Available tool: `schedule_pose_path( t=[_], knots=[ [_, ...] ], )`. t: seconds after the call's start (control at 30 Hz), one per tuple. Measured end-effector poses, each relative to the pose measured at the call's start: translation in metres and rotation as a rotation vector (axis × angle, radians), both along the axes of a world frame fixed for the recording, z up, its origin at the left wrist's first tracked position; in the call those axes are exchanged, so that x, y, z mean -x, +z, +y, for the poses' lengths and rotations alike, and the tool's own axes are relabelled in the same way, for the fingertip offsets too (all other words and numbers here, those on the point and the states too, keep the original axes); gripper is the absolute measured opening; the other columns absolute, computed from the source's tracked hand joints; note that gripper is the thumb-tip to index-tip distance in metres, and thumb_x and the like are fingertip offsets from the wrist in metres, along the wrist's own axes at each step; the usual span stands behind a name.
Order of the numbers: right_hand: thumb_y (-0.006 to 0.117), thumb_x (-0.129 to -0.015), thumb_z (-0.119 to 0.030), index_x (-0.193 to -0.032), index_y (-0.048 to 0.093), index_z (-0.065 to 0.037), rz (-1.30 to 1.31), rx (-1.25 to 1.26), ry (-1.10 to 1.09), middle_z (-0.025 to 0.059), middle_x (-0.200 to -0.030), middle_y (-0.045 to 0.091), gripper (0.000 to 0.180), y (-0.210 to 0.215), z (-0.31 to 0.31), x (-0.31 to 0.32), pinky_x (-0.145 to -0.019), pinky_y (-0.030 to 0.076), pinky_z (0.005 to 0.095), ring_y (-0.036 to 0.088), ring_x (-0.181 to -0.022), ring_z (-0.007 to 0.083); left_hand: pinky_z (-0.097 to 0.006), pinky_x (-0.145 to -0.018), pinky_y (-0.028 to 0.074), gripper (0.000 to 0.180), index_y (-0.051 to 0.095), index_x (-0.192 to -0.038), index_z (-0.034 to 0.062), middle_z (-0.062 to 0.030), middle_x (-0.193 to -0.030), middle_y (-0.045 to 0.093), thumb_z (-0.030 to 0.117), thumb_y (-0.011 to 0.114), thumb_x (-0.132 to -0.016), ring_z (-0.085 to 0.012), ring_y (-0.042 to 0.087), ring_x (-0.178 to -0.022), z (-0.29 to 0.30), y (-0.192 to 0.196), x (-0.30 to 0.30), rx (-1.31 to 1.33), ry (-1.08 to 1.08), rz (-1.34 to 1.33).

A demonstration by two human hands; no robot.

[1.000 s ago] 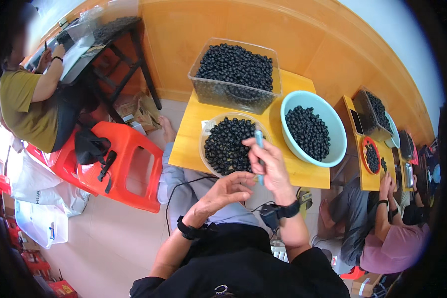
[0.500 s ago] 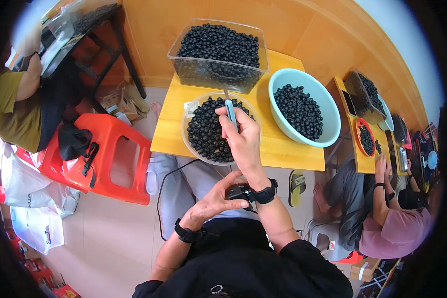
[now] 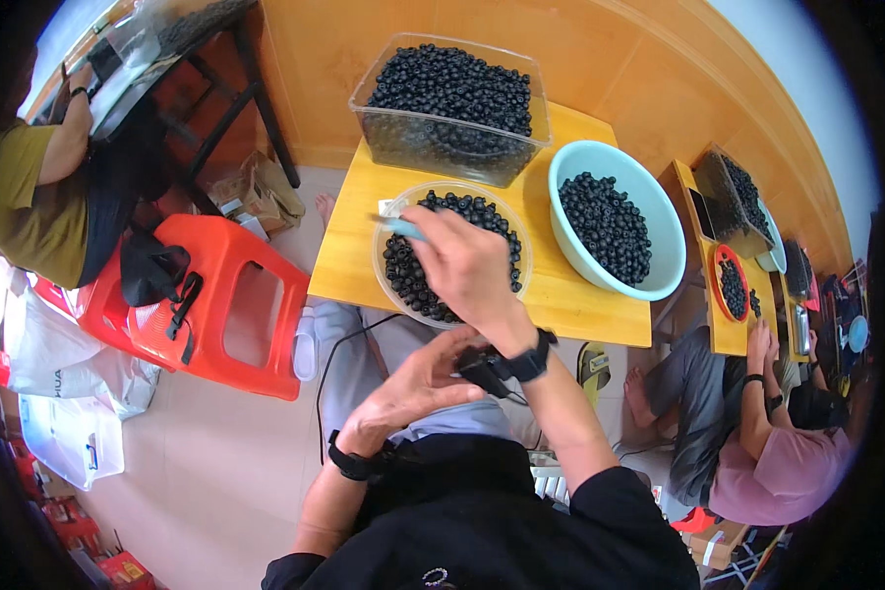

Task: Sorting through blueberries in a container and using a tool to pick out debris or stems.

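My right hand (image 3: pixel 462 264) is closed around a small tool with a light-blue handle (image 3: pixel 400 227), whose thin end is blurred by motion. Both are above a round clear tub (image 3: pixel 380 264) of black beads (image 3: pixel 413 280). Below the tub, in front of the table, my left hand (image 3: pixel 413 383) is curved beside my right wrist, its thumb apart from its fingers. A black device (image 3: pixel 484 368) strapped to that wrist covers the fingertips, so I cannot tell whether they hold anything.
Behind the tub stands a big clear bin (image 3: pixel 442 152) of black beads. A pale-blue basin (image 3: pixel 665 211) with more beads is on the yellow table (image 3: pixel 349 261). A red stool (image 3: pixel 256 265) stands left. People work at tables on both sides. A black cord (image 3: pixel 320 393) hangs by my leg.
My right hand has swung the tool from pointing up to pointing left over the tub. My left hand has shifted only slightly. The whole view has shifted a little.
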State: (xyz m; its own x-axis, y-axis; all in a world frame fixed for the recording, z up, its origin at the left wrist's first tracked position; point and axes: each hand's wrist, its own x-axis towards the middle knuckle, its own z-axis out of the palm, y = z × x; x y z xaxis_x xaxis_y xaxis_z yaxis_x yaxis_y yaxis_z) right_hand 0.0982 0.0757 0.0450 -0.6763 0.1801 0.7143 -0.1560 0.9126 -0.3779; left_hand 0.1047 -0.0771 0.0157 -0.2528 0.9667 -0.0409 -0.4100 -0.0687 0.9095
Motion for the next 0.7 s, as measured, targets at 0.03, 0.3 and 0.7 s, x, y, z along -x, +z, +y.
schedule_pose_path(
  t=[0.03, 0.3, 0.7],
  knots=[
    [0.064, -0.078, -0.006, -0.101, 0.063, -0.006, 0.072, 0.151, 0.024, 0.0087, -0.078, 0.061, 0.023, -0.009, 0.005, -0.006, -0.054, 0.048, 0.032, 0.061, -0.063, 0.0204, -0.032, -0.093, 0.044, 0.061, 0.04, -0.131, -0.0008, -0.013, -0.127, 0.048, 0.012, 0.07, -0.08, -0.0189, 0.049, -0.113, -0.003, 0.0, 0.008, -0.003, 0.053, -0.023],
    [0.072, -0.076, -0.008, -0.103, 0.064, -0.003, -0.331, 0.988, 0.277, -0.0041, -0.076, 0.053, 0.028, -0.015, -0.035, -0.077, -0.05, 0.031, 0.0182, 0.038, -0.058, 0.0024, -0.031, -0.077, 0.052, 0.027, 0.054, -0.11, 0.0003, -0.0123, -0.1, 0.06, 0.022, 0.051, -0.093, -0.021, 0.06, -0.087, 0.023, 0.013, 0.098, -0.454, 0.316, -0.801],
    [0.079, -0.07, -0.019, -0.125, 0.051, -0.007, -0.521, 1.106, 0.495, -0.0011, -0.092, 0.056, 0.062, -0.034, -0.089, -0.073, -0.05, 0.031, 0.018, 0.038, -0.058, 0.0022, -0.024, -0.065, 0.048, 0.029, 0.051, -0.101, 0.0028, -0.0064, -0.088, 0.054, 0.027, 0.06, -0.089, -0.014, 0.053, -0.073, 0.026, 0.011, 0.121, -0.499, 0.454, -0.911]
  ],
)
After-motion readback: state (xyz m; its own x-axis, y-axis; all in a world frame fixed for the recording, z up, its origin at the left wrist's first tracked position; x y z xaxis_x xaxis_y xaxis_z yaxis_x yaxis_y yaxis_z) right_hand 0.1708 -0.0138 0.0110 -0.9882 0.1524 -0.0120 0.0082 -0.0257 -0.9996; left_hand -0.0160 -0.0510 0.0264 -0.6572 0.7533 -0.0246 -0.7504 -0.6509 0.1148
